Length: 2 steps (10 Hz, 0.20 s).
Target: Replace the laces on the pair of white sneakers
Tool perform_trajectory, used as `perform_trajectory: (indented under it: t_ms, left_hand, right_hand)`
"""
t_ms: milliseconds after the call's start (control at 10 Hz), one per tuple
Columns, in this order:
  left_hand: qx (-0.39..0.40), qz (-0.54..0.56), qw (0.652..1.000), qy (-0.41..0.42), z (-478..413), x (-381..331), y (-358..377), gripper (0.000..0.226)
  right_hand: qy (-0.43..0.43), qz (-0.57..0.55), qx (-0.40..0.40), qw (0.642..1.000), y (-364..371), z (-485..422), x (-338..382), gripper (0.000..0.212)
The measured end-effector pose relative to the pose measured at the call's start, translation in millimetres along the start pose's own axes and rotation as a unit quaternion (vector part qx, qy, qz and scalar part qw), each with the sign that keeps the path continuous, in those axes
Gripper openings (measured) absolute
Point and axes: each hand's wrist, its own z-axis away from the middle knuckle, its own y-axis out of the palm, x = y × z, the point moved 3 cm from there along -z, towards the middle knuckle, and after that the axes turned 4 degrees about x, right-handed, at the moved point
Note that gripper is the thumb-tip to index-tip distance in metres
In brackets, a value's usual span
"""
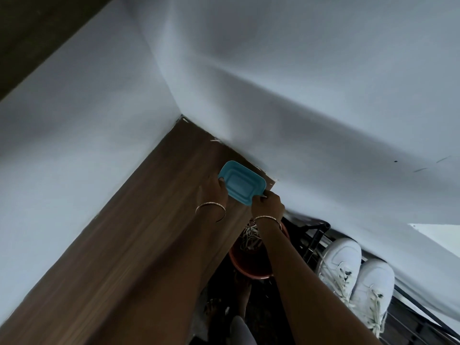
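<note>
A small blue rectangular container [241,182] is tilted just above the far end of a wooden shelf top [139,232], near the wall corner. My left hand [216,188] grips its left edge and my right hand [266,204] pinches its near right corner. Two white sneakers [342,257] [373,285] stand side by side on a black wire rack at the lower right, both with pale laces threaded and loose ends hanging. A red-brown bowl [249,265] below my right forearm holds a tangle of pale laces [250,237].
White walls [298,83] meet in a corner right behind the shelf top. The black wire shoe rack [313,235] stands against the right wall. My feet and a grey trouser leg show on the dark floor at the bottom centre.
</note>
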Motion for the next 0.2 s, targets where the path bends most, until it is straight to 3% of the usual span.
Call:
perform_trajectory:
  t_ms: [200]
  left_hand:
    - [-0.004, -0.017, 1.0, -0.022, 20, 9, -4, 0.028]
  right_hand:
    - [0.027, -0.003, -0.002, 1.0, -11, 18, -3, 0.041]
